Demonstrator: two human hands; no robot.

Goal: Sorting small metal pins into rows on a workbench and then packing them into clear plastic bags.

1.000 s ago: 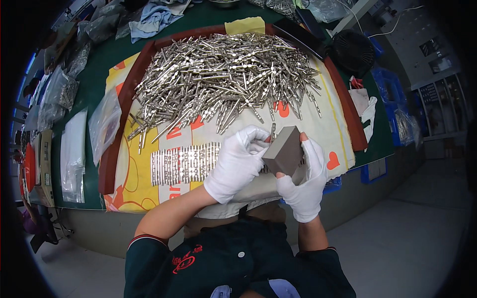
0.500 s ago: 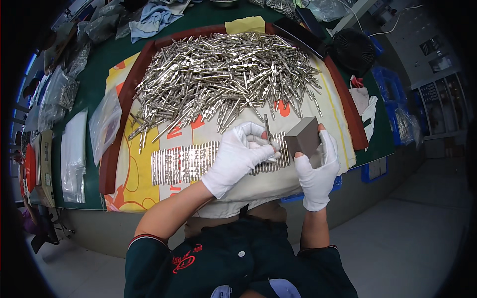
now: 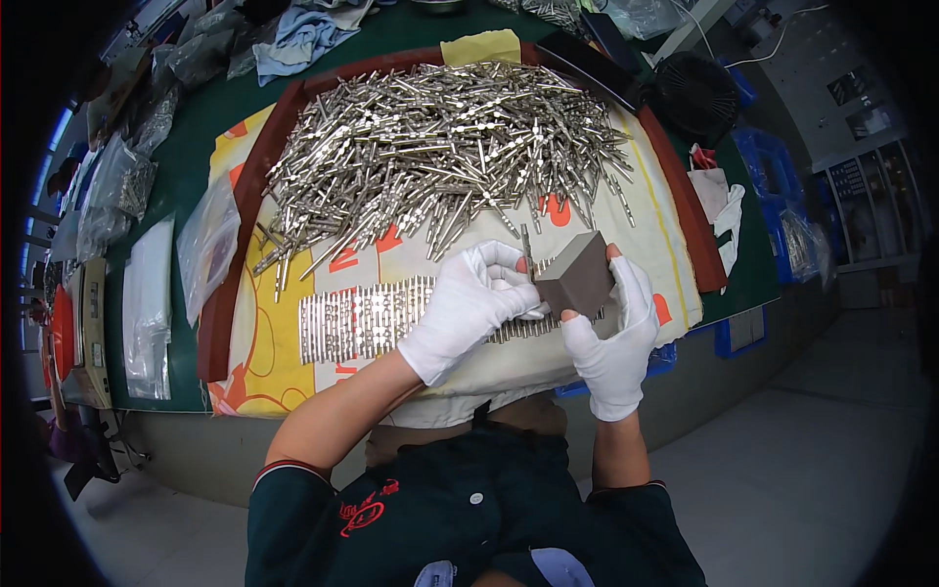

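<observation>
My left hand [image 3: 465,308], in a white glove with bare fingertips, pinches a thin metal shaft [image 3: 525,247] held upright. In my right hand [image 3: 621,352], gloved the same way, is a grey rectangular block [image 3: 579,276], gripped between thumb and fingers. The block's left edge is right beside the shaft; whether they touch is hard to tell. Beneath both hands lies a row of similar shafts [image 3: 357,323] set side by side on a printed cloth [image 3: 469,377]. Beyond them spreads a large heap of loose metal shafts [image 3: 440,147].
A dark red frame [image 3: 249,225] borders the cloth on three sides. Plastic bags [image 3: 147,303] lie on the green table to the left. A black fan [image 3: 694,96] stands at the back right, near blue crates [image 3: 768,166]. A blue cloth [image 3: 303,44] rests at the far left.
My right hand has brought the block leftward to the shaft and tilted it. My left hand has stayed nearly still, with the shaft in its pinch.
</observation>
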